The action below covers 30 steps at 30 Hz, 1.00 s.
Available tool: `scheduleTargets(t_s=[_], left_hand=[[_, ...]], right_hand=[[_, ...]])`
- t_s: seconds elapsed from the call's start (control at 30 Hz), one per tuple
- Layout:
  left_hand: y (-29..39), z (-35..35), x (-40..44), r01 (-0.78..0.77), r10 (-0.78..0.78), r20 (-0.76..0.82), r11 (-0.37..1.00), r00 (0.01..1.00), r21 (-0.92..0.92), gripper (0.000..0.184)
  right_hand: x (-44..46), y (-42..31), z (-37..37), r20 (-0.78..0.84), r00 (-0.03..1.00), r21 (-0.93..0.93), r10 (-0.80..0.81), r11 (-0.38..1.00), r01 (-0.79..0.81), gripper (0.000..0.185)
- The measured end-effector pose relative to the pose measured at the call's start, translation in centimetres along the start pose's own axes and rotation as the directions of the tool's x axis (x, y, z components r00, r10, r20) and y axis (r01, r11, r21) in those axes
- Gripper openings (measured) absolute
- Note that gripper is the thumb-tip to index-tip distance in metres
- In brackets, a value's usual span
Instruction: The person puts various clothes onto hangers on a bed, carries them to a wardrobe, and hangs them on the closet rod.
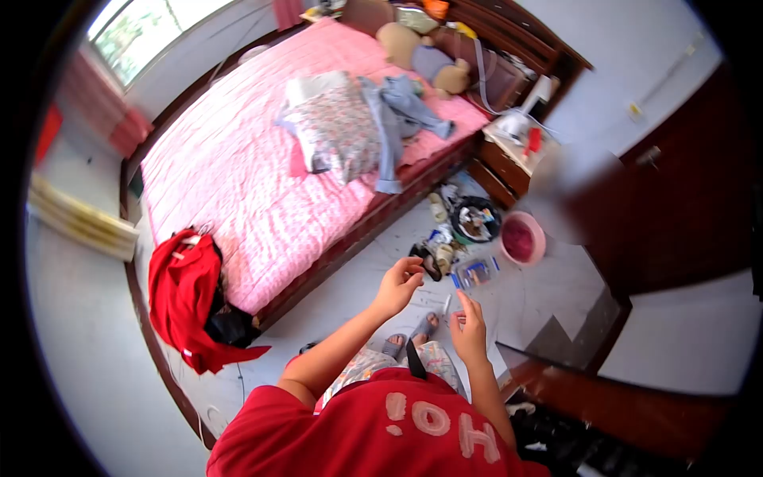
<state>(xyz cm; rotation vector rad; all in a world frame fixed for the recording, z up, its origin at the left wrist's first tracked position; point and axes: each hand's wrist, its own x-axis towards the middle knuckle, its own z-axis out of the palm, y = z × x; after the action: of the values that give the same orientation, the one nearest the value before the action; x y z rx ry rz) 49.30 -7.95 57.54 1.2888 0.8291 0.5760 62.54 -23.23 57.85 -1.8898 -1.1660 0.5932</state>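
Observation:
My left hand [400,286] is raised in front of me over the floor, its fingers loosely bent and apart, with nothing visible in it. In the view it overlaps a dark item [429,264] on the floor, but I see no grip on it. My right hand [469,324] hangs at a similar height, thumb and index finger spread, holding nothing. A clear plastic box [477,273] with blue edges lies on the floor beyond both hands. Below them are my feet in grey sandals [394,343].
A bed with a pink quilt [238,175] carries a floral cloth bundle [338,143], denim clothing [389,139] and a teddy bear [425,60]. A red jacket [187,294] drapes over its near corner. A filled bin [475,220] and pink basin [522,238] stand by the nightstand [505,155].

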Motion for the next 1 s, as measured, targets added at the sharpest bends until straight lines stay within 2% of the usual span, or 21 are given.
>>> scheduleTargets(t_s=[0.07,0.17,0.37,0.43,0.47,0.5,0.6,0.67,0.77,0.8,0.87,0.9,1.0], left_hand=[[-0.8,-3.1,-0.6,0.068,-0.075,-0.158,0.997,0.985,-0.048,0.036],[-1.9,-7.4,-1.5,0.074,-0.082,-0.339,0.997,0.937,-0.037,0.035],[-2.6,-14.3,-2.6,0.084,-0.072,-0.651,0.996,0.756,-0.013,0.034],[-4.3,-16.4,-3.2,0.137,-0.089,-0.705,0.99,0.704,0.011,0.034],[-5.6,-17.4,-3.5,0.14,-0.062,-0.746,0.989,0.663,0.042,0.035],[-5.3,-17.9,-4.4,0.229,-0.058,-0.791,0.968,0.609,0.105,0.035],[-6.7,-19.8,-7.1,0.327,-0.036,-0.905,0.938,0.424,0.116,0.036],[-9.1,-22.2,-9.7,0.356,-0.022,-0.954,0.93,0.299,0.091,0.037],[-11.9,-26.5,-13.5,0.399,-0.049,-0.992,0.917,0.116,0.001,0.036],[-12.5,-28.3,-14.7,0.39,-0.06,-0.993,0.92,0.101,-0.016,0.036],[-13.9,-32.4,-17.1,0.557,0.005,-1.0,0.83,0.01,0.01,0.038],[-14.6,-35.5,-18.1,0.548,0.007,-1.0,0.836,0.009,0.011,0.038],[-16.6,-42.7,-20.8,0.637,0.121,-0.993,0.764,0.012,0.101,0.046]], right_hand=[[2.9,-0.7,2.0,0.073,0.995,0.027,-0.073,0.997,0.071,0.049],[7.7,-2.6,5.4,0.227,0.959,0.117,-0.171,0.982,0.148,0.049],[16.2,-5.2,13.4,0.43,0.82,0.272,-0.378,0.92,0.282,0.048],[18.4,-5.3,16.2,0.474,0.782,0.345,-0.405,0.903,0.258,0.046],[19.5,-5.3,17.6,0.51,0.759,0.318,-0.404,0.909,0.271,0.045],[20.2,-5.3,19.0,0.537,0.747,0.329,-0.39,0.913,0.24,0.043],[21.7,-4.6,24.3,0.637,0.681,0.278,-0.36,0.932,0.233,0.039],[21.8,-3.9,28.2,0.746,0.628,0.237,-0.221,0.97,0.059,0.035],[20.9,-4.1,34.3,0.842,0.521,0.222,-0.141,0.97,-0.095,0.028],[20.4,-4.0,36.7,0.861,0.497,0.203,-0.105,0.968,-0.147,0.026],[19.2,-3.4,42.0,0.882,0.467,0.128,-0.062,0.986,-0.11,0.025],[18.7,-4.7,44.7,0.89,0.455,0.076,-0.03,0.994,-0.083,0.024],[16.7,-8.0,52.5,0.913,0.399,-0.038,0.089,0.99,-0.133,0.024]])
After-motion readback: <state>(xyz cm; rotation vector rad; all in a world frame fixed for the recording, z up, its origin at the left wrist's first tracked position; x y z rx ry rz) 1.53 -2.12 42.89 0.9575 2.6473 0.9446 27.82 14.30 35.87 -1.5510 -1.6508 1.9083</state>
